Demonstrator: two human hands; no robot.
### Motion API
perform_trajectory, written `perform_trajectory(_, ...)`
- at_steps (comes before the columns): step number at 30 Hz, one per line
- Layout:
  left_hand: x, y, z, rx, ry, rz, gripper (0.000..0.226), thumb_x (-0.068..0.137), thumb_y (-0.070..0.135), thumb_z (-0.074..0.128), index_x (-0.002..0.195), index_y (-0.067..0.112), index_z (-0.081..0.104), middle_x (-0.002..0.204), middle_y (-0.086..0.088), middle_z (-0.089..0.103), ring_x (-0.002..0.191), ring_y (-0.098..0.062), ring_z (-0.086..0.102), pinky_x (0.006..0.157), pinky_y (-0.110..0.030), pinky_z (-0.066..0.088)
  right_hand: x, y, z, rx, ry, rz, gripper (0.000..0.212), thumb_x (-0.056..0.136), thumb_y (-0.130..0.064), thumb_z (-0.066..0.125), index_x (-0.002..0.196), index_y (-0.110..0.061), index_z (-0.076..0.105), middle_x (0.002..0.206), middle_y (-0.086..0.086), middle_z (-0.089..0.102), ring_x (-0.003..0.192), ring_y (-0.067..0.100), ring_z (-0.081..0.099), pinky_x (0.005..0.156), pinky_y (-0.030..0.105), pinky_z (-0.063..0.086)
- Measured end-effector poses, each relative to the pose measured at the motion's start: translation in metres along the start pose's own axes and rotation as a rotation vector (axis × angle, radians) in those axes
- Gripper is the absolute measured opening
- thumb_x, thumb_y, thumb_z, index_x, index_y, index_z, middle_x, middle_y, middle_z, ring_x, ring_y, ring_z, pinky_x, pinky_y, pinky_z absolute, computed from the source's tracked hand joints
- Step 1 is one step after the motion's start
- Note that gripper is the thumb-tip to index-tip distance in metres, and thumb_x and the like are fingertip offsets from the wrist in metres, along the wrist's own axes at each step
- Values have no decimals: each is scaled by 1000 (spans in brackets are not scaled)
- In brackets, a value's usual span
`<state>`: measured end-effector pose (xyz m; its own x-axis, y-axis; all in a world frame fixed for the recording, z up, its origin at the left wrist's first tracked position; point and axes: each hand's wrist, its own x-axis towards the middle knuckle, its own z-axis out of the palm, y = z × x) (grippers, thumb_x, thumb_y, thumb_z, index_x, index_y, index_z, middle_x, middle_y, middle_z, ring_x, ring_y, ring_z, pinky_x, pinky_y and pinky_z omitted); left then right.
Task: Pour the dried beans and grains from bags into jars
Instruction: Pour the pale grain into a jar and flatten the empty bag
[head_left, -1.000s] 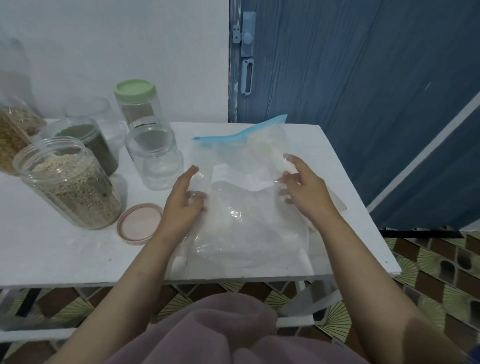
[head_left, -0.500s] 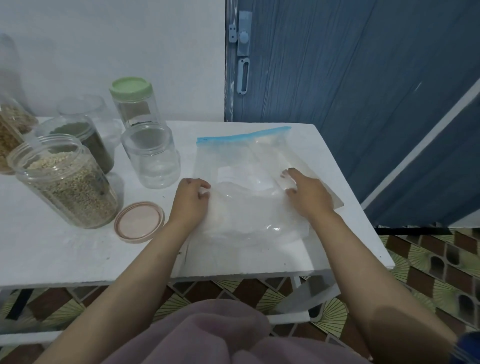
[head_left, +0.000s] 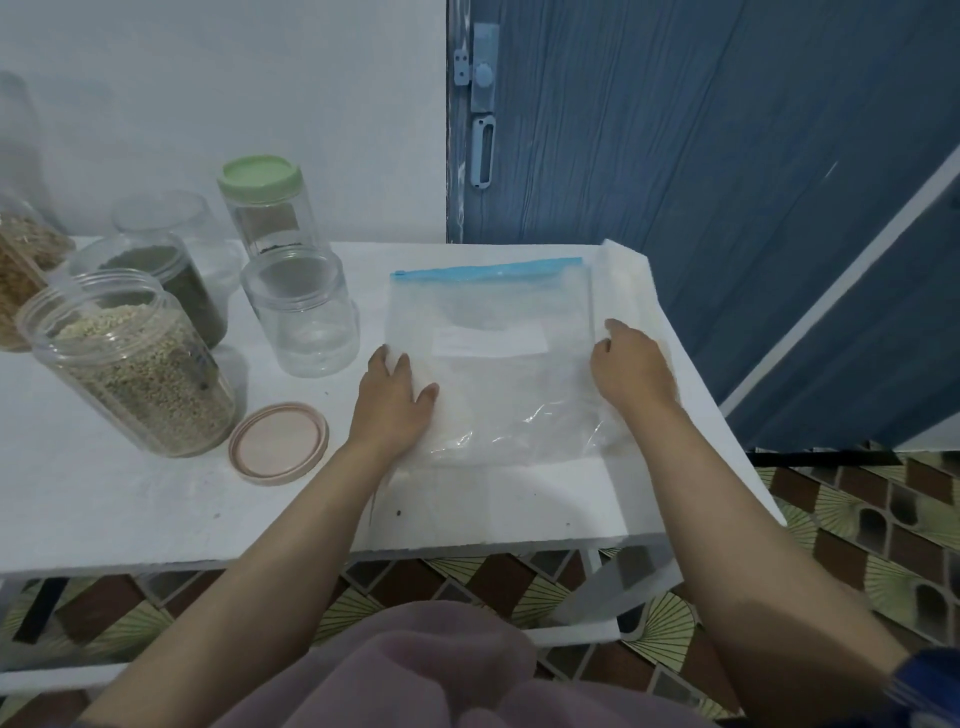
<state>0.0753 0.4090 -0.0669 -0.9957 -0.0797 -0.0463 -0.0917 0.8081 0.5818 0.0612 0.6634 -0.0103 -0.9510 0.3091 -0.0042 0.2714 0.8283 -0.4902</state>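
Bag: a clear, flat plastic zip bag with a blue seal strip (head_left: 493, 364) lay on the white table (head_left: 130, 499), its seal toward 12 o'clock and a white label patch near its middle.
Left hand: the left hand (head_left: 392, 402) rested on the bag's 9 o'clock edge, fingers straight and flat, pressing down rather than clasping.
Right hand: the right hand (head_left: 631, 371) lay on the bag's 3 o'clock edge with fingers bent at the knuckles; whether they pinched the plastic could not be told.
Grain jar: a lidless clear plastic jar filled with pale beige grains (head_left: 130, 364) stood well to 9 o'clock of the bag.
Empty jar: a short, clear, empty plastic jar (head_left: 301, 314) stood just beside the bag's 10 o'clock corner.
Dark jar: a clear jar of dark green contents (head_left: 161, 283) stood behind the grain jar.
Lidded jar: a tall clear jar with a pale green lid (head_left: 265, 205) stood toward 11 o'clock.
Lid: a round pink lid (head_left: 279, 443) lay flat at 9 o'clock, near the left wrist.
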Motion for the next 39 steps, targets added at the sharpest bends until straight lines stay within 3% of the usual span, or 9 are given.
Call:
perform_trajectory(3,-4,1,3,52,18,7,57,102,36,47,149,6,34,163,-15,1,147,-36,13,118,-40,19,-6,6,-8,15,80,-87,52,97,-1,39,148,-9,39,138,14,52,126,32,49,98,37,42)
perform_trajectory(9,-5,16,7,197,-31,23,45,103,36,41,134,4,47,163,-14,-4,140,-39,18,111,-44,28,-18,-25,-38,-79,165,-345,65,96,4,40,154,-23,31,130,10,58,112,32,55,85,38,46)
perform_trajectory(14,-2,39,-2,293,-219,-67,65,104,51,24,149,5,32,165,-12,-7,149,-34,6,117,-46,20,-52,-63,-34,-100,-14,-371,62,94,2,39,152,-21,35,136,14,55,121,35,54,91,37,46)
perform_trajectory(19,-25,63,14,496,-59,-9,65,105,45,15,156,6,8,164,-13,-11,150,-33,-16,119,-53,-8,-74,-52,6,-54,-162,-288,62,97,-1,39,155,-19,28,144,6,50,128,27,50,98,34,44)
perform_trajectory(24,-48,48,49,409,-67,8,66,102,46,4,157,9,6,165,-10,-2,152,-31,-6,122,-50,-6,-79,-26,24,-11,-262,-242,65,100,-5,35,158,-25,15,162,-7,25,144,18,34,110,32,35)
perform_trajectory(31,-55,37,46,230,42,81,59,105,42,20,156,11,20,165,-9,12,152,-28,5,122,-41,0,-77,-7,28,-110,-316,-208,81,95,-2,37,158,-32,-2,165,-15,9,128,22,51,87,34,47)
perform_trajectory(34,-63,21,40,74,154,195,54,102,32,26,140,3,50,151,-15,43,143,-34,35,118,-40,23,-75,-4,30,-96,-323,-175,84,92,1,37,158,-31,-4,165,-14,10,117,23,57,75,30,44)
perform_trajectory(36,-67,9,40,167,213,301,56,97,31,26,127,-1,61,136,-21,57,128,-40,52,109,-47,38,-74,-3,32,-95,-321,-162,85,92,1,38,158,-30,-5,165,-13,9,107,22,61,70,29,43)
perform_trajectory(39,-72,7,35,326,79,286,66,97,43,15,143,7,48,151,-15,43,140,-34,40,115,-50,30,-72,0,33,-105,-307,-139,86,92,0,39,158,-29,-8,166,-11,6,101,23,62,65,29,42)
